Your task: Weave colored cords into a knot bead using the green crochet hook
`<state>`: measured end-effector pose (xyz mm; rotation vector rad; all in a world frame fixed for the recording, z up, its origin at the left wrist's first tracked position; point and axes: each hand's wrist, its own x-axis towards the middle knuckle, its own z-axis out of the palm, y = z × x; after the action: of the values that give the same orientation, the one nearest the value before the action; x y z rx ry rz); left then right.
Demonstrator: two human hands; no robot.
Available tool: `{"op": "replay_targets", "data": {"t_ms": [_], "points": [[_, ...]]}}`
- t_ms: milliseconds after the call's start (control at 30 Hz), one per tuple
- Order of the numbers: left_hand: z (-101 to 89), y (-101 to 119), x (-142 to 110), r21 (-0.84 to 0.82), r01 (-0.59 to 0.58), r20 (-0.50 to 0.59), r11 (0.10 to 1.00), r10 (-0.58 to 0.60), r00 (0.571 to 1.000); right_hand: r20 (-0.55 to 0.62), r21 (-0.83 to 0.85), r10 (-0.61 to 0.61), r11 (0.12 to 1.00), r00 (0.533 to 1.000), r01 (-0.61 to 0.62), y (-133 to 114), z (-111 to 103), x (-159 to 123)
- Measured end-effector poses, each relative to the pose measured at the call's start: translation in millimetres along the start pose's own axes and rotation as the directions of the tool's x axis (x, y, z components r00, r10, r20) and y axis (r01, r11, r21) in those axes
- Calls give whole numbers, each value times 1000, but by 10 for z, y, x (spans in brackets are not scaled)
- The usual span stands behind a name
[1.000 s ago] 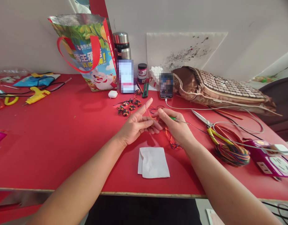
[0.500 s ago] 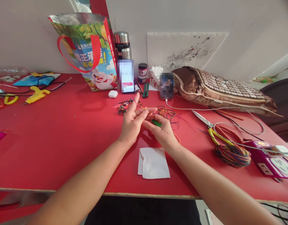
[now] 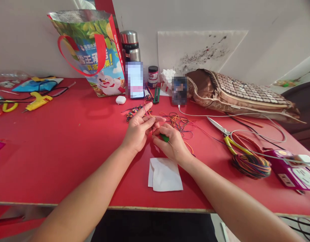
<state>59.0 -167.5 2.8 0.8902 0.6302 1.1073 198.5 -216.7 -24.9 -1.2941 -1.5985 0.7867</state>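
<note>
Over the middle of the red table (image 3: 69, 161) my left hand (image 3: 138, 129) has its fingers stretched out, with thin coloured cords (image 3: 178, 122) looped round them. My right hand (image 3: 171, 143) is pinched shut on a green-handled needle tool (image 3: 165, 137), its thin metal tip pointing down to the right, close against the left fingers. The loose cords trail off to the right across the table. Small multicoloured knotted pieces (image 3: 134, 112) lie just beyond my left hand.
A white folded paper (image 3: 165, 174) lies near the front edge. Scissors (image 3: 227, 137), a coil of coloured cord (image 3: 250, 164) and a purple power strip (image 3: 293, 169) sit right. A printed bag (image 3: 94, 57), flask (image 3: 129, 45), phones, a brown handbag (image 3: 240, 95) stand behind. A yellow glue gun (image 3: 37, 101) lies left.
My right hand moved left and nearer to me with the green tool, closing up against my left fingers. The cords shifted to the right of the hands. The view tilted slightly.
</note>
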Motion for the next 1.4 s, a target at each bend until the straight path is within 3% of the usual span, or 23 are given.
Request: {"op": "replay_targets", "data": {"t_ms": [100, 167, 233, 300, 400, 500, 567, 633, 800, 967, 1133, 1300, 1400], "points": [[-17, 50, 4, -26, 51, 7, 998, -51, 999, 56, 17, -26, 1000, 998, 25, 3, -166, 33], [-31, 78, 5, 0, 78, 15, 997, -78, 997, -65, 62, -14, 998, 998, 18, -34, -332, 53], [-46, 101, 5, 51, 90, 26, 995, -92, 995, -242, 203, 54, 979, 969, -3, -95, -494, 64], [-57, 121, 0, 115, 99, 50, 988, -105, 993, -312, 378, 73, 924, 947, 53, -148, -603, 71], [-48, 144, -22, 203, 127, 124, 971, -154, 980, -243, 476, 102, 879, 965, 27, -154, -613, 84], [-16, 145, -57, 276, 130, 230, 952, -197, 953, -99, 442, 165, 891, 981, -105, -89, -490, 94], [1, 120, -74, 315, 119, 291, 942, -216, 932, 61, 504, 209, 838, 976, -211, -54, -398, 94], [8, 74, -80, 330, 122, 333, 936, -237, 913, 148, 591, 226, 760, 963, -269, -49, -337, 92], [8, -13, -62, 279, 105, 294, 955, -189, 937, 77, 674, 313, 683, 947, -281, -100, -341, 102], [44, 16, -66, 191, 147, 260, 971, -195, 946, 72, 653, 278, 713, 958, -256, -111, -356, 107], [33, 41, -39, -43, 158, 119, 986, -152, 981, -90, 492, 311, 840, 946, -230, -88, -370, 91], [27, 61, -6, -240, 157, 34, 958, -153, 988, 98, 397, 223, 885, 970, -243, -35, -298, 75], [45, 89, -12, -275, 169, 41, 946, -165, 986, 116, 308, 122, 939, 986, -152, 10, -239, 73]]}}
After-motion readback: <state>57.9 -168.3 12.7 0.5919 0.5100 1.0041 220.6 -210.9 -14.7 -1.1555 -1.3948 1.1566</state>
